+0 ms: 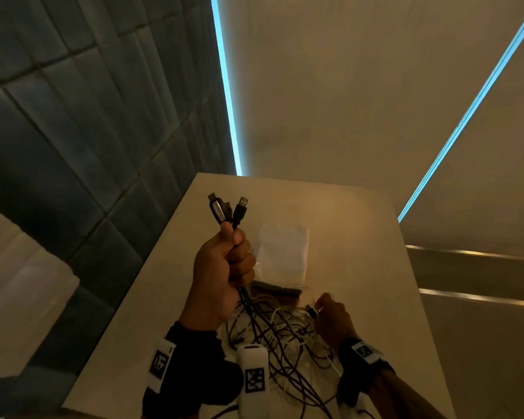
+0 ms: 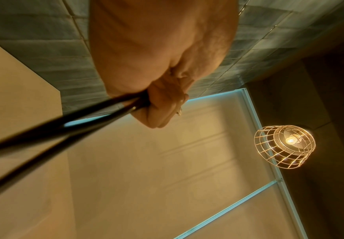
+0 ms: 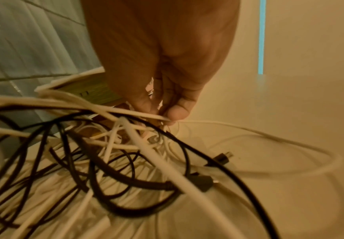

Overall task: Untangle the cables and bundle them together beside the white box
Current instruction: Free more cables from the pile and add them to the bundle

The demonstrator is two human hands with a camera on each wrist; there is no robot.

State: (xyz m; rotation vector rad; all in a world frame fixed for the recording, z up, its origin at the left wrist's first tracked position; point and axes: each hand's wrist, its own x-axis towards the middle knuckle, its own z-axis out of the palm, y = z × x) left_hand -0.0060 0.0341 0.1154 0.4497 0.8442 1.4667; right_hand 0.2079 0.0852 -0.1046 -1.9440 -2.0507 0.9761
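My left hand (image 1: 221, 267) is raised above the table (image 1: 360, 225), fist curled tight round a few black cables (image 1: 248, 300). Their USB plugs (image 1: 229, 208) stick up past my thumb and forefinger, and the cords run down out of the bottom of my fist into the heap below. In the left wrist view the same dark cords (image 2: 50, 129) leave my closed fingers (image 2: 160, 103) and slant away toward the lower left.

Just right of that fist, the white box (image 1: 285, 255) lies flat on the table, its near edge touching the top of the tangle (image 1: 285, 343) of black and white cables, which spreads toward me between my wrists.

Further right, my right hand (image 1: 333, 319) sits low at the tangle's right edge. In the right wrist view my thumb and fingertips (image 3: 177, 111) pinch a thin white cable (image 3: 248, 129), which loops away to the right over the table while the rest of the heap lies below my fingers.
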